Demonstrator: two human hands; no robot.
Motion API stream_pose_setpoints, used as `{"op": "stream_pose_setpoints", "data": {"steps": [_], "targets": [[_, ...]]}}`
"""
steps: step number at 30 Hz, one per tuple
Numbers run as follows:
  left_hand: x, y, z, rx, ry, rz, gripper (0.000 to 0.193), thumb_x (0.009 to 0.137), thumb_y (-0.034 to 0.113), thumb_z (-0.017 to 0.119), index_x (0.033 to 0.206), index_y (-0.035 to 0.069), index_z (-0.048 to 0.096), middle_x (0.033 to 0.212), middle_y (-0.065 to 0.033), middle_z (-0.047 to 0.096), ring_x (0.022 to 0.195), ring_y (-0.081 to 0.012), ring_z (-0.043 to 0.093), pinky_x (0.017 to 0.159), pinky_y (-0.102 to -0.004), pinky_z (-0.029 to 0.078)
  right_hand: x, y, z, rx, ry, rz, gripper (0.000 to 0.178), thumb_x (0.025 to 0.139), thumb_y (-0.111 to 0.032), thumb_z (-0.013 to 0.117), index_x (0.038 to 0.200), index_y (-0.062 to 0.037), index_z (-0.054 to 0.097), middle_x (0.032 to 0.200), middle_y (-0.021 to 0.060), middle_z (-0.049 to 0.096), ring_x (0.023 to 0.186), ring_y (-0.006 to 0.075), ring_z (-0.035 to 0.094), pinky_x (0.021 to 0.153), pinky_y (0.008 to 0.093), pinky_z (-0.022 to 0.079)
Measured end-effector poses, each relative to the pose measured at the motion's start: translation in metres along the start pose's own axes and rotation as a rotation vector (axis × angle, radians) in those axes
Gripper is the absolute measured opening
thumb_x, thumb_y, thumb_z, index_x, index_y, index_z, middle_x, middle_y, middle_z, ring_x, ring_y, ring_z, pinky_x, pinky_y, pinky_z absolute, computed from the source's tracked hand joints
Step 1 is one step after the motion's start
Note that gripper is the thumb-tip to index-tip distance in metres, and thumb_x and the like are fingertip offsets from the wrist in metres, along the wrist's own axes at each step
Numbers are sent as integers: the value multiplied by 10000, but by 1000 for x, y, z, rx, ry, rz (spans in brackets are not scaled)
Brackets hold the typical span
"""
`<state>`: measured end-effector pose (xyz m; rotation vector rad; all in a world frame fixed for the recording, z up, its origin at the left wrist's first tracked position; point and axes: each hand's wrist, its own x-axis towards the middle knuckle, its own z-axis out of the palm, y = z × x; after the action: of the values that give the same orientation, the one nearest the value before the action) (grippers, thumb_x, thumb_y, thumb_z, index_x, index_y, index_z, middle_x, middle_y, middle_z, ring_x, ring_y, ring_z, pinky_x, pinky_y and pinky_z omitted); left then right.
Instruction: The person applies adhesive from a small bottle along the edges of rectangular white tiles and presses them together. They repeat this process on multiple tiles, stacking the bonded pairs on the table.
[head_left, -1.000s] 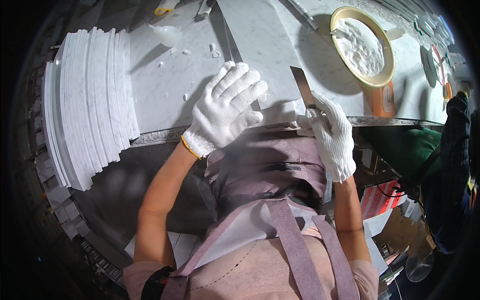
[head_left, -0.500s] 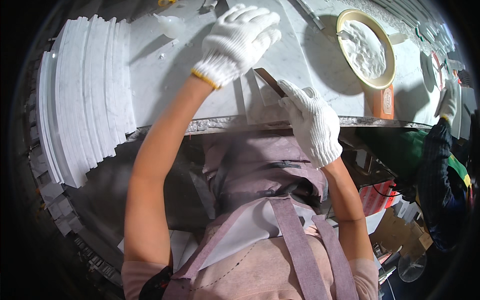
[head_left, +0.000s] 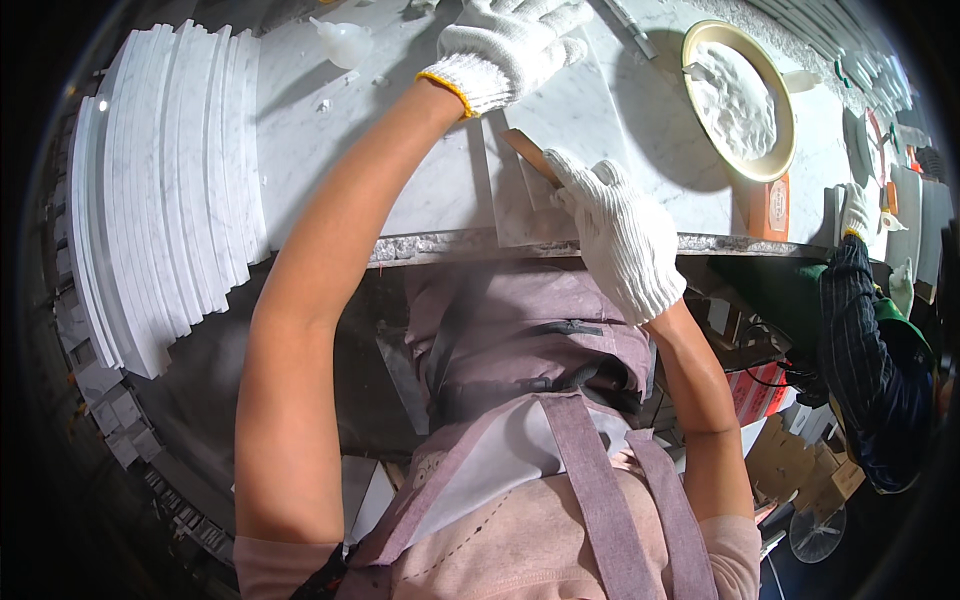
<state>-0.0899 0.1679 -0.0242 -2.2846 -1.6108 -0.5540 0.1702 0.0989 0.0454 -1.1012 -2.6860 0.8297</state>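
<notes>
Far left there's a stack (head_left: 165, 190) of pale slabs, then the left hand (head_left: 508, 52), flat and spread out over the far part of the strip (head_left: 568, 108), fingertips cut off at the top. Strip's long axis runs straight away from the body. The blade (head_left: 531, 157) slants up-left over its near end, gripped in the right hand (head_left: 625, 235), so the strip's ahead and left of that hand. Left hand's nearer, basically over it. Bowl (head_left: 762, 171) sits off right.
</notes>
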Motion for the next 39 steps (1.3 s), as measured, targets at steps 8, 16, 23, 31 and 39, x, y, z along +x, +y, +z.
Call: {"op": "stream_pose_setpoints", "data": {"steps": [8,16,23,31,39], "targets": [[2,3,-2,-4,12,-15,490,980,402,551,1355,109,666,1484,-155,594,1440,-375,464,1228,-553,299,6,0,-6,24,-33,-85,617,976,-90,507,1537,-345,527,1040,185,659,897,378,683,793,447,556],[2,-1,5,-4,69,-3,494,972,407,568,1353,108,668,1471,-159,602,1419,-374,484,1221,-547,312,8,-2,-19,44,-116,-138,550,1010,-158,531,1515,-373,558,1018,181,658,869,351,675,762,425,556],[2,-1,5,-6,88,5,461,963,388,587,1314,109,693,1448,-158,620,1402,-385,501,1213,-556,327,14,12,-16,63,-160,-254,460,969,-101,595,1410,-216,661,1076,155,665,892,333,696,763,408,574],[3,2,-3,9,44,-6,463,969,378,572,1314,91,689,1455,-177,611,1403,-392,497,1217,-553,322,-11,32,-29,458,-447,-414,570,858,27,670,1402,-145,671,1061,97,695,836,250,681,770,363,569],[0,3,2,10,41,10,493,952,394,594,1329,88,676,1450,-193,601,1404,-414,486,1212,-561,322,-91,48,-7,731,-460,176,499,954,-21,608,1439,-134,651,1094,84,694,923,191,648,820,330,543]]}}
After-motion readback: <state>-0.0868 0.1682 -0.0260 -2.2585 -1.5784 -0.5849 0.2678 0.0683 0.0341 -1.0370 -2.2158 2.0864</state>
